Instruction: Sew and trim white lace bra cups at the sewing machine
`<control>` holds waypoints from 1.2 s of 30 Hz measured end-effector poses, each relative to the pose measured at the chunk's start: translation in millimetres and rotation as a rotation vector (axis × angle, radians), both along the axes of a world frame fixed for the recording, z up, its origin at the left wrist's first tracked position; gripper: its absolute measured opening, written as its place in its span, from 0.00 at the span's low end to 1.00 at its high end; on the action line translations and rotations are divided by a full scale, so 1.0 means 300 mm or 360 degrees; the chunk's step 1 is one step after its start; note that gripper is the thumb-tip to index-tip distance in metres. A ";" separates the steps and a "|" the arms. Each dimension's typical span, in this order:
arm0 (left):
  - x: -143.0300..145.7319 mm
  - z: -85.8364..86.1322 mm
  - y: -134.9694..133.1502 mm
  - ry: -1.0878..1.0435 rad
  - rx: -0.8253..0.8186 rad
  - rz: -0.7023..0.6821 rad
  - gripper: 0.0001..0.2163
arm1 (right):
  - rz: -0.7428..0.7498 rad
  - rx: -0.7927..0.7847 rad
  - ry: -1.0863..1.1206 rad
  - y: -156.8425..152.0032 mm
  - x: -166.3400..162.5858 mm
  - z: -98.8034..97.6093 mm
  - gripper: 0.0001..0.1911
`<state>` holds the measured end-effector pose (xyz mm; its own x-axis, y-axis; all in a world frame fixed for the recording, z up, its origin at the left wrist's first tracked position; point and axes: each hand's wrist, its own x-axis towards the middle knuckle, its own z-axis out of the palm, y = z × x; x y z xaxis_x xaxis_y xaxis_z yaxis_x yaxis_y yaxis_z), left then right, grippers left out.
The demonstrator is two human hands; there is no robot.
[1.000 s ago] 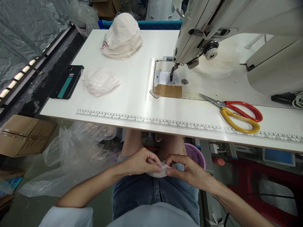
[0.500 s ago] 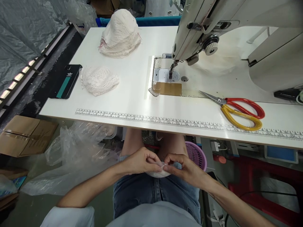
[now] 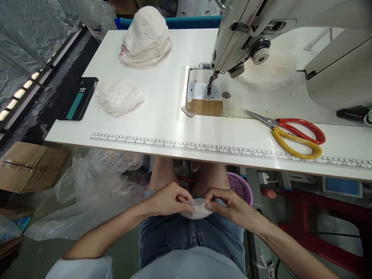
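A small piece of white fabric (image 3: 198, 209) is stretched between my two hands, low above my lap. My left hand (image 3: 173, 200) pinches its left side, and my right hand (image 3: 225, 204) grips the right edge between thumb and fingers. The fingers hide part of the cloth. Beyond my hands, a white sewing machine (image 3: 241, 42) stands on the white table (image 3: 162, 128), its needle area holding no visible cloth. Scissors (image 3: 290, 135) with one red and one yellow handle lie to the right of the needle plate.
A stack of cream fabric caps (image 3: 147, 38) and a lacy white piece (image 3: 120, 97) sit on the table's left. A black phone (image 3: 80, 99) lies at that edge. Below are a purple basket (image 3: 240, 188), plastic bags (image 3: 95, 193), a cardboard box (image 3: 31, 166) and a red stool (image 3: 314, 232).
My hands have moved slightly apart, the right one shifting rightward, so more of the white fabric shows between them. The view has tilted a little.
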<state>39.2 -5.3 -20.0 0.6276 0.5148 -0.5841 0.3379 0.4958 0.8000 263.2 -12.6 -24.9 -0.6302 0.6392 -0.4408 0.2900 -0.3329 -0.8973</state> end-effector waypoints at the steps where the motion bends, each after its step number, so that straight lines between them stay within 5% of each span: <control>1: 0.000 0.000 0.001 -0.0003 0.0004 -0.0003 0.13 | 0.0000 0.0002 0.0000 0.000 0.000 0.000 0.13; 36: 0.014 -0.013 0.007 -0.0040 0.0008 0.0026 0.10 | 0.0154 0.0177 -0.0167 -0.003 -0.017 0.000 0.15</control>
